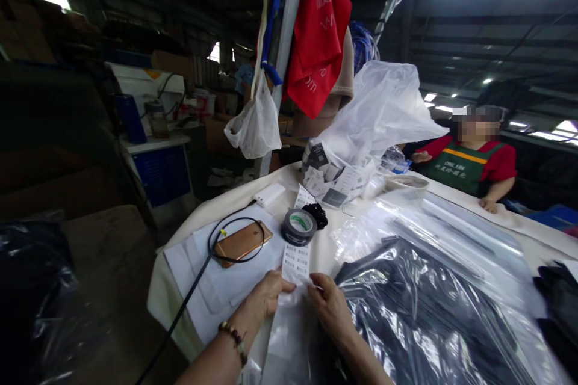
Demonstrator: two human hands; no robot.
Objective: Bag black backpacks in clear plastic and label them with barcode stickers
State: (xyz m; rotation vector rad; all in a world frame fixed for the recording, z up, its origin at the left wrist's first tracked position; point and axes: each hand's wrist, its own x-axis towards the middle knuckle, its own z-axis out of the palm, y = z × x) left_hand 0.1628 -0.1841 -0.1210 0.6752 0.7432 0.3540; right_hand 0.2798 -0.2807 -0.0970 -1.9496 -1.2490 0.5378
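Note:
A narrow white sheet of printed labels point(295, 261) lies in front of me, its far part under a roll of dark tape point(298, 227). My left hand point(270, 293), wearing a bead bracelet, is closed at the sheet's near left edge with the thumb on it. Opposite, my right hand point(332, 302) has bent fingers at the near right edge, seemingly pinching it. Below both hands a clear plastic strip point(289, 343) runs toward me. To the right lies dark folded clothing in clear plastic point(406, 307).
On white papers point(194, 264) at left lie a gold phone point(244, 242) and a black cable point(183, 304). Behind the tape stands a bag of paper labels point(338, 177). A red cloth point(318, 36) hangs by a metal post point(289, 18). Across the table is a person in a green apron point(469, 168).

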